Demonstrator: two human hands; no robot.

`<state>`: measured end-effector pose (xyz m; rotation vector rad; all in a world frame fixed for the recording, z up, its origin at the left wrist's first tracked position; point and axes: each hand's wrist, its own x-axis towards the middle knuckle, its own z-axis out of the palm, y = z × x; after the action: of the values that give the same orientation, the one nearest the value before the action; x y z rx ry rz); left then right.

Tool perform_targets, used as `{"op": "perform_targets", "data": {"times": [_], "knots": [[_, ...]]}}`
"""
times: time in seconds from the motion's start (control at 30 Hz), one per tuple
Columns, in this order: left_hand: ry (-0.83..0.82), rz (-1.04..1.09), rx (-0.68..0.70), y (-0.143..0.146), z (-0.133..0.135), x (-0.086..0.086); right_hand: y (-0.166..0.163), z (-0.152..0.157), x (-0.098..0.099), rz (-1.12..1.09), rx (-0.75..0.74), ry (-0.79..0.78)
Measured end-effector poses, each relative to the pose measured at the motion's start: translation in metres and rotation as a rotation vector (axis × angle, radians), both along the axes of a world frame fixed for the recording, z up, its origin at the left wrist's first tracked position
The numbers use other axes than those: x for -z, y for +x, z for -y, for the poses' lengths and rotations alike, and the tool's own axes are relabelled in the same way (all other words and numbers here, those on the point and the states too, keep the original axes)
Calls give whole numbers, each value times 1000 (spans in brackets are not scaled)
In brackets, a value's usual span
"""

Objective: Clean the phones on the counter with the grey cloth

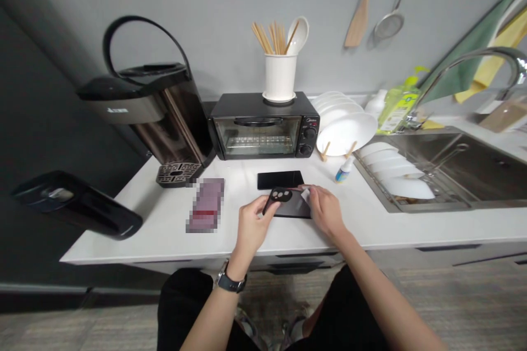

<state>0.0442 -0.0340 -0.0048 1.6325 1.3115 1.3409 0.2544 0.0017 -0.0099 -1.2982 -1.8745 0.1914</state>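
Note:
A dark phone (290,204) lies back-up on the white counter (164,225), its camera lenses at the left end. My left hand (251,226) grips that left end, thumb and fingers closed round it. My right hand (325,209) rests at the phone's right end and pinches a small pale wipe or tab (305,193) against it. A second black phone (280,180) lies flat just behind, and a small white bottle with a blue label (344,170) stands to the right.
A black toaster oven (263,126) with a white utensil holder (280,77) stands at the back. A dark water boiler (148,109) is at the left, a blurred purple box (206,204) beside it. White plates (346,126), a dish rack (395,175) and a sink (473,170) fill the right.

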Motion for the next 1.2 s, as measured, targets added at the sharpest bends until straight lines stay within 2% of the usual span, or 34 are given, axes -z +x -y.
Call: {"op": "perform_targets", "data": {"times": [0.1, 0.17, 0.27, 0.33, 0.4, 0.47, 0.53, 0.6, 0.67, 0.8, 0.87, 0.9, 1.0, 1.07, 1.13, 1.2], "knots": [[60, 140, 35, 18, 0, -15, -9, 5, 3, -118, -22, -20], [90, 158, 35, 27, -1, -22, -25, 10, -2, -211, -73, -39], [106, 26, 30, 33, -2, -28, -43, 14, -25, -420, -154, -30], [124, -125, 33, 32, -5, -29, -48, 16, -46, -467, -160, 32], [156, -291, 23, 31, -10, -28, -52, 18, -66, -286, -133, 125], [180, -409, 16, 30, -17, -26, -56, 20, -79, 22, -146, 214], [197, -451, 16, 29, -22, -23, -58, 20, -86, 294, -211, 287], [208, -457, 20, 28, -24, -21, -56, 19, -87, 436, -276, 330], [213, -463, 22, 27, -23, -22, -49, 15, -87, 466, -256, 317], [213, -467, 25, 27, -20, -27, -40, 11, -88, 389, 41, 159], [212, -479, 41, 27, -21, -28, -46, 14, -89, 389, 93, 160], [212, -489, 49, 27, -22, -28, -50, 15, -90, 412, 43, 193], [219, -516, 59, 24, -26, -28, -60, 15, -93, 504, -248, 307], [221, -524, 57, 22, -27, -28, -59, 12, -96, 543, -321, 295], [222, -523, 52, 22, -26, -29, -52, 9, -101, 547, -195, 170], [227, -516, 36, 23, -23, -30, -46, 8, -105, 552, 29, -1]]}}
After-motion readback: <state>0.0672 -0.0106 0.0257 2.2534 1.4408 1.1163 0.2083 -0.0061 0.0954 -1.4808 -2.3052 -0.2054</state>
